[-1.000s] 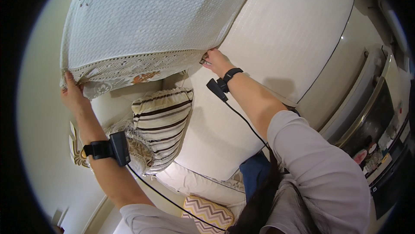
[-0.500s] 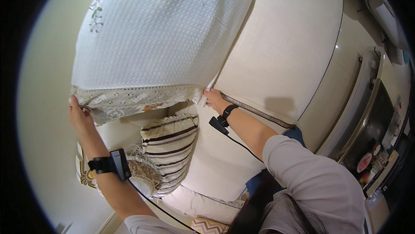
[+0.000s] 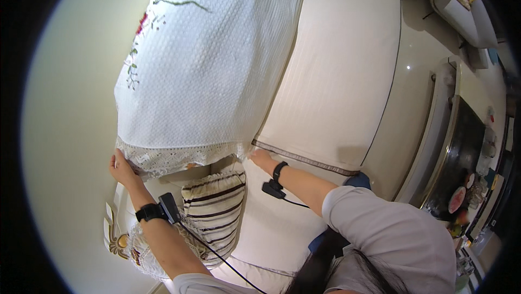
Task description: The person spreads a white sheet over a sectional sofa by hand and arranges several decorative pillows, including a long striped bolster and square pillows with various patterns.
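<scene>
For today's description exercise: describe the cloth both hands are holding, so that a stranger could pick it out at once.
Start at the cream sofa. Over its backrest lies a white textured cover, its lace hem pinched by the left hand and right hand. Unlike the striped cushion below, it bears embroidered flowers.

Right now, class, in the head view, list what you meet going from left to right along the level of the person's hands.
Wall → left hand → lace edge of the white cover → right hand → cream sofa seat → glossy floor → dark table.
</scene>
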`<state>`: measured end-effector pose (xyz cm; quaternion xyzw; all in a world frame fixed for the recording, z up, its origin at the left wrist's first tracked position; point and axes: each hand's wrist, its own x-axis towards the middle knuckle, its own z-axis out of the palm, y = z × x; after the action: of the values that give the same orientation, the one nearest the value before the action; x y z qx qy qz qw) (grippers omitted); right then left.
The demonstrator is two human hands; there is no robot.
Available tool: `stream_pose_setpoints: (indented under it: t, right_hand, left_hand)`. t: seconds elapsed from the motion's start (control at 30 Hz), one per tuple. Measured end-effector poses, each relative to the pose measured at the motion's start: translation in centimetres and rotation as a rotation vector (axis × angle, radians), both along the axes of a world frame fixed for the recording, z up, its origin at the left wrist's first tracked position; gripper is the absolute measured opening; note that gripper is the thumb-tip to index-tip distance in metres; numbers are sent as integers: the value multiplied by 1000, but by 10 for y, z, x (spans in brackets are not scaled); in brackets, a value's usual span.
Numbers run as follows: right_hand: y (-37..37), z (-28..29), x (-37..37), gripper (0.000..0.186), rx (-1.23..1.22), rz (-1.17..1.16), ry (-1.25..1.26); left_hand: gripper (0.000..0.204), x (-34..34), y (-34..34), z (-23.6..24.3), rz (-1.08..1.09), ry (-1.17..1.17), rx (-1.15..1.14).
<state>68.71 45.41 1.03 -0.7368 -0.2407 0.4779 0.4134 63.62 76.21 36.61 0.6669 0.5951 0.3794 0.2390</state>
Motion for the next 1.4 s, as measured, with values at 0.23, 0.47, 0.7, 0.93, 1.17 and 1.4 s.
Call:
stream_pose_setpoints:
  t: [0.23, 0.47, 0.7, 0.93, 1.17, 1.4]
  right_hand:
    - [-95, 53, -3, 15, -122, -350, 894]
    - [-145, 158, -17, 16, -119, -270, 859]
    - [-179, 294, -115, 16, -48, -34, 692]
    - [-230, 324, -277, 15, -185, 107, 697]
    - [-236, 335, -362, 18, -157, 405, 628]
    - [-212, 351, -338, 16, -114, 393, 524]
  left_hand:
    - [30, -35, -14, 2, 128, -233, 106]
    - [26, -61, -234, -13, -194, -404, -600]
    - [25, -264, -443, -48, -49, -563, -1018]
    - [25, -425, -532, -40, 75, -683, -1050]
    - [23, -470, -533, -21, 24, -814, -926]
    - [25, -455, -520, -9, -28, -798, -875]
